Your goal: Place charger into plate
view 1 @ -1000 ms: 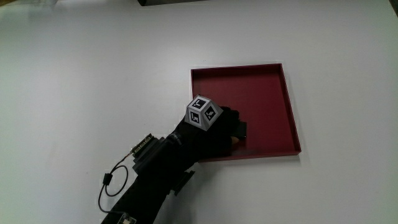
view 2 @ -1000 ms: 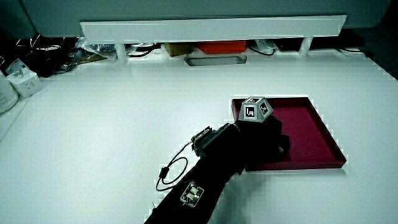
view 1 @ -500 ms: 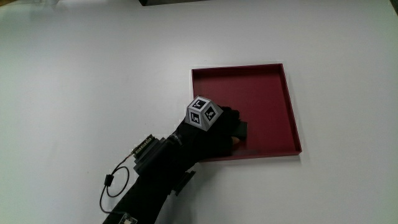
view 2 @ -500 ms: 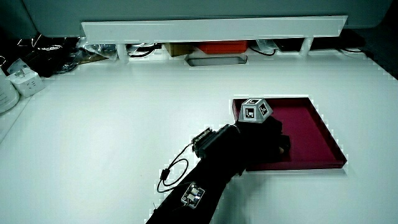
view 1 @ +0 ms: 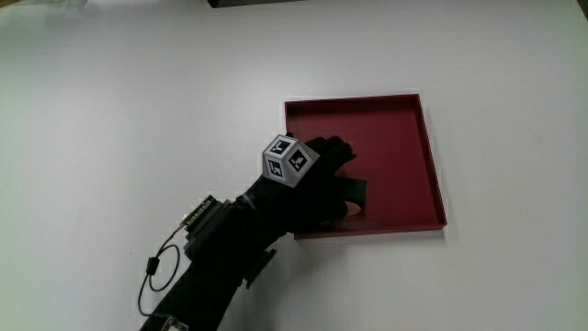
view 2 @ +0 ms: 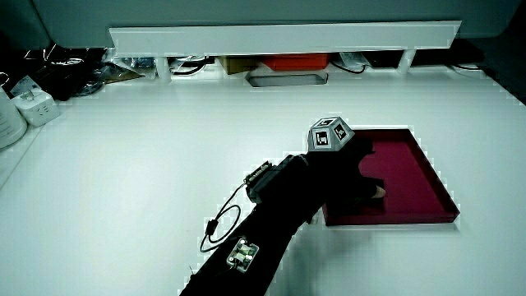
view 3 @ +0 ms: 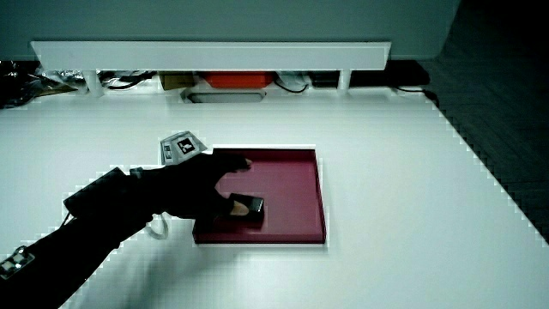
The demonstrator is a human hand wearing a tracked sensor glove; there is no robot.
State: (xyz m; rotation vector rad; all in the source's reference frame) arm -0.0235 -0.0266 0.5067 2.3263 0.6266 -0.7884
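Note:
A dark red square plate (view 1: 437, 165) lies on the white table, and both side views show it (view 2: 427, 168) (view 3: 319, 197). The charger (view 1: 356, 191), a small black block, lies in the plate near the corner closest to the person (view 3: 250, 206). The hand (view 1: 317, 184) in its black glove hovers over that corner with fingers spread, holding nothing. Its thumb sits just beside the charger in a side view (view 3: 232, 200). The patterned cube (view 1: 290, 161) rides on the back of the hand. In a side view the hand (view 2: 345, 168) hides the charger.
A low white partition (view 2: 279, 37) runs along the table's edge farthest from the person, with an orange item (view 2: 288, 62) and cables under it. White adapters (view 2: 25, 103) sit at a table corner. A thin cable loop (view 1: 156, 276) hangs by the forearm.
The hand has opened and risen off the charger, its fingers spreading over the plate. The charger now lies free in the plate.

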